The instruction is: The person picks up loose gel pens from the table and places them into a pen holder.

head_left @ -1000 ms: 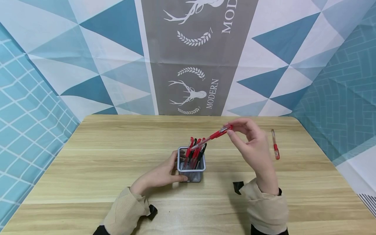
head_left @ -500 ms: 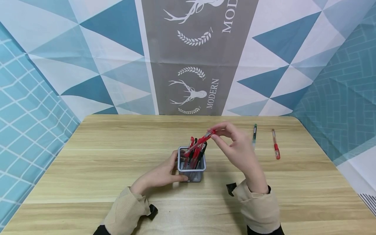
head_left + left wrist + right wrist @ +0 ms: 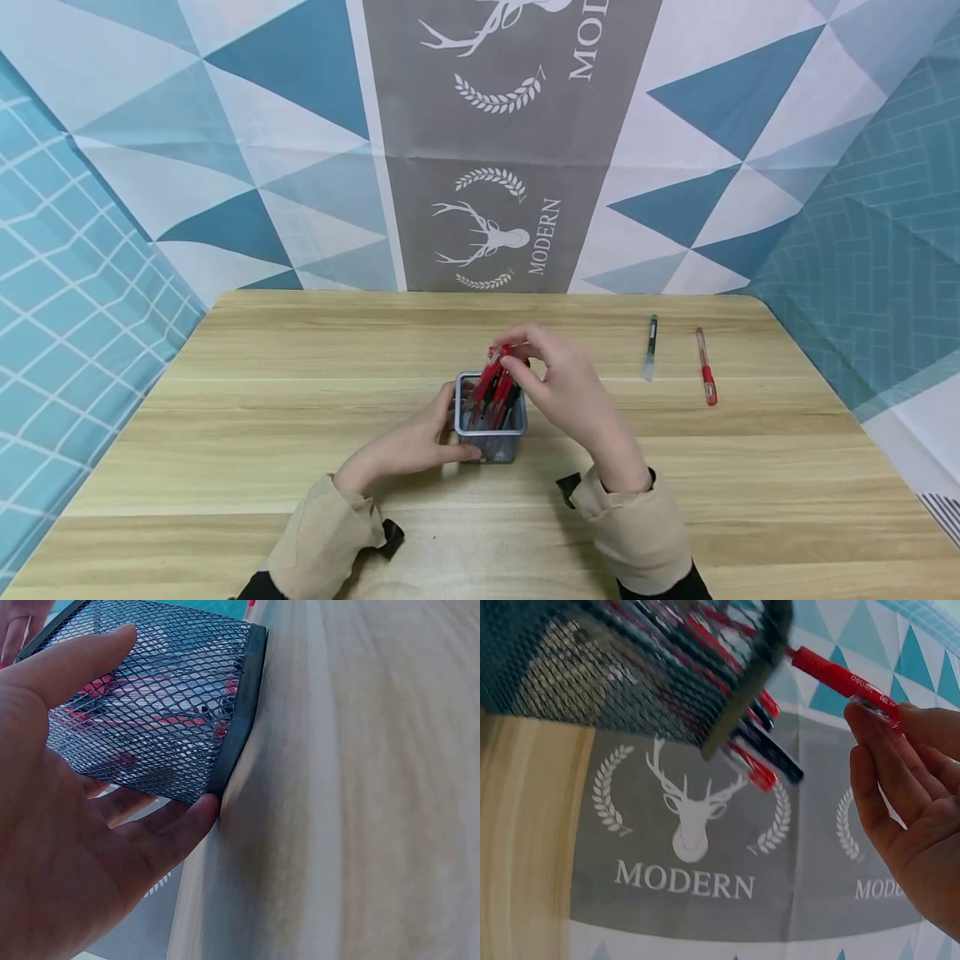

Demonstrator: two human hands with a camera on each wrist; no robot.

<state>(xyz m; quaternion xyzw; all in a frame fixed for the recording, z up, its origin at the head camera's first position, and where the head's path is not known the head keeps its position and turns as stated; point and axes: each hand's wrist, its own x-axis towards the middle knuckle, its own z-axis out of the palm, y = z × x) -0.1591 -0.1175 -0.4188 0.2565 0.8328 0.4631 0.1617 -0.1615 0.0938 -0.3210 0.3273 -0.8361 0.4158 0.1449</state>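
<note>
A mesh pen holder (image 3: 499, 448) stands on the table with several red and black pens in it. My left hand (image 3: 405, 443) holds it from the left side, with the thumb across the near wall and the other fingers behind, as the left wrist view shows on the mesh (image 3: 157, 697). Above the holder, my right hand (image 3: 564, 387) pinches a red gel pen (image 3: 829, 673) near its cap end. The pen's other end reaches in past the rim in the right wrist view. A black pen (image 3: 772, 752) and red caps (image 3: 760, 778) stick out beside it.
Toward the back right of the wooden table (image 3: 262, 375), a dark green-capped pen (image 3: 651, 343) and a red pen (image 3: 707, 371) lie apart from each other. A patterned cloth (image 3: 487, 133) hangs behind the table.
My right hand has moved left and brought the red gel pen from beside the holder into its mouth, tilting it steeper. The green-capped pen has come into view. My left hand stays put.
</note>
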